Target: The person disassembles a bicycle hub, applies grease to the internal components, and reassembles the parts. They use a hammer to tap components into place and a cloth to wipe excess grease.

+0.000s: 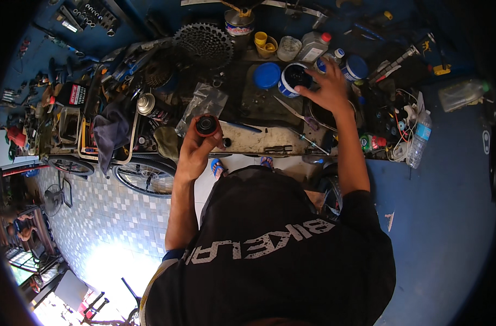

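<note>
My left hand (pixel 192 157) is closed round a round black and red part (pixel 206 125), its ringed, hollow-looking end facing up. It looks like a bicycle hub, but most of its body is hidden by my fingers. My right hand (pixel 330 89) reaches over the workbench with fingers spread at the rim of a white and blue tub (pixel 283 88). Dark grease (pixel 298 75) fills the tub. Whether a fingertip touches the grease I cannot tell. The tub's blue lid (pixel 267 75) lies just left of it. A clear plastic bag (pixel 203 102) lies beyond my left hand.
Scissors (pixel 294 111), a pen (pixel 243 126) and a T-handled tool (pixel 313 142) lie along the bench's near side. A spray can (pixel 147 104) stands left. Behind are a large cassette (pixel 203 44), yellow cups (pixel 264 44) and a grey bottle (pixel 314 46). A water bottle (pixel 420 139) stands right.
</note>
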Available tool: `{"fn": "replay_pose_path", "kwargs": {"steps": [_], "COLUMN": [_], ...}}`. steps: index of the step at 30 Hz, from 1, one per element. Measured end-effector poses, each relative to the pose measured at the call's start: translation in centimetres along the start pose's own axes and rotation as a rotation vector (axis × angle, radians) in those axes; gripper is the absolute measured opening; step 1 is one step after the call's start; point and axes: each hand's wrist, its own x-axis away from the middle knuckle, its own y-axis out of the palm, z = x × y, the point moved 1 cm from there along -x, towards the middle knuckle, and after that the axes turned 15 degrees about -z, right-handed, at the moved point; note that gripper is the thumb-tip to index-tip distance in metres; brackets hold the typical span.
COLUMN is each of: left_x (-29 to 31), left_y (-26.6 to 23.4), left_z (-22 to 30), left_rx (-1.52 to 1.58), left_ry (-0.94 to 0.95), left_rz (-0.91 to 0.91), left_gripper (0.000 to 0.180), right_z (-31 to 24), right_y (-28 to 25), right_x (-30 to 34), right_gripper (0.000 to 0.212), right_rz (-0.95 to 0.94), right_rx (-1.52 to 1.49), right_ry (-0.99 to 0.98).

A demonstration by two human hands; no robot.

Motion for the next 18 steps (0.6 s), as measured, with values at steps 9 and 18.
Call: {"fn": "replay_pose_path", "kwargs": {"steps": [9, 18], "left_x": [1.1, 1.2], "left_y": [0.5, 0.7], "left_z": [-1.8, -0.8], "left_rx": [0.247, 0.129], "left_ry": [-0.117, -0.104], "left_rz": [-0.033, -0.03], "left_gripper": [0.046, 0.046], "right_z": [-0.8, -1.2], "right_y": [3.4, 3.6], "right_x": [-1.9, -2.9], "right_gripper": [0.092, 0.095], "right_rz": [-0.258, -0.302], "right_rx": [0.036, 0.056], "right_ry": [0.027, 0.007]}}
